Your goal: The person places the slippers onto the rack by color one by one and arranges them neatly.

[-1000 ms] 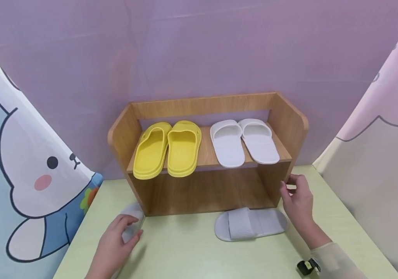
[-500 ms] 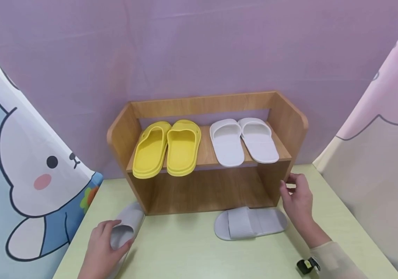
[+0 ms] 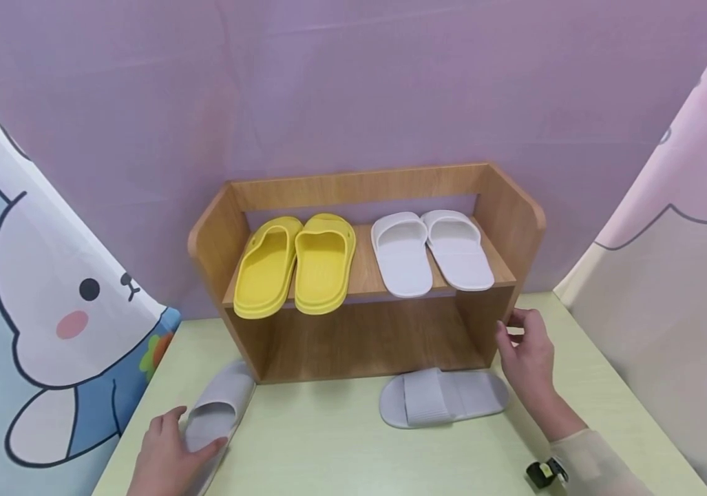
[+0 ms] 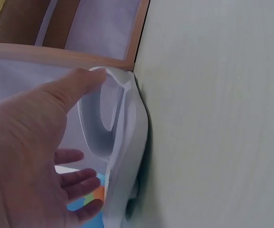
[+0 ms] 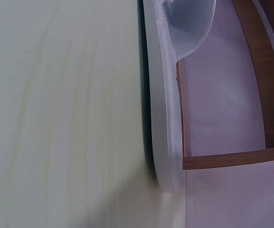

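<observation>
Left hand low over the near gray slipper, thumb right, fingers left, spread and not closed; contact unclear. That slipper lies on the table by the rack's left front corner, toe away and slightly right, long axis slanting the same way. Second gray slipper: in front of the rack, toe left, axis roughly along its front. Right hand raised at the rack's right panel, fingers loosely bent, no grip. Yellow slippers and white slippers on the upper shelf, toes back.
</observation>
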